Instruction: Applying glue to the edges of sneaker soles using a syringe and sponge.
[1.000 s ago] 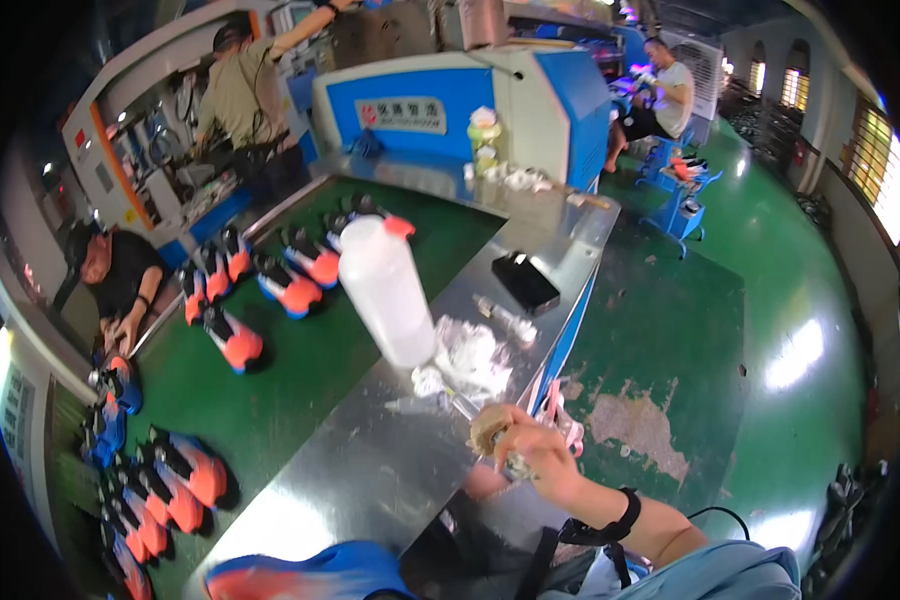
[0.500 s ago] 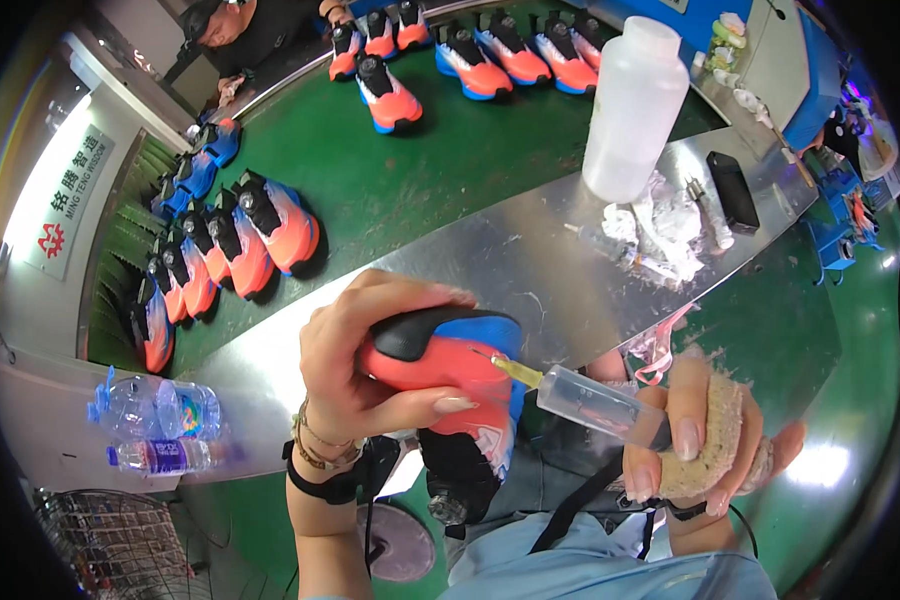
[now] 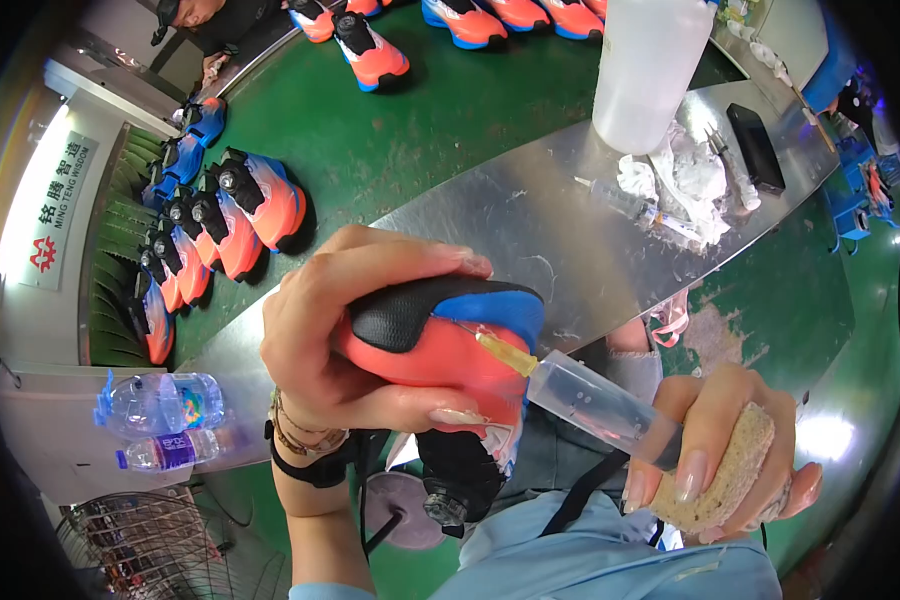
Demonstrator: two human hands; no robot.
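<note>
My left hand (image 3: 345, 335) is closed around a coral, blue and black sports shoe (image 3: 435, 365), its sole end turned up toward me and its black collar hanging below. In my right hand (image 3: 720, 445) is a clear syringe (image 3: 605, 405) with a yellow tip. That tip touches, or nearly touches, the seam between the coral upper and the blue-black sole. A worn beige sponge (image 3: 725, 470) is also gripped in my right palm. Both hands are above the near edge of the metal counter (image 3: 510, 235).
A large white plastic bottle (image 3: 650, 80), crumpled white tissue (image 3: 685, 190), another syringe (image 3: 620, 200) and a black box (image 3: 755, 148) occupy the counter's right. Shoes (image 3: 265, 200) line the green belt (image 3: 410, 140). Water bottles (image 3: 160, 402) lie at left, above a wire fan guard (image 3: 160, 545). A person (image 3: 215, 25) works far left.
The shoe and both hands appear larger and closer. My right hand has shifted slightly lower and right, with the syringe tip still at the seam. The view has tilted downward.
</note>
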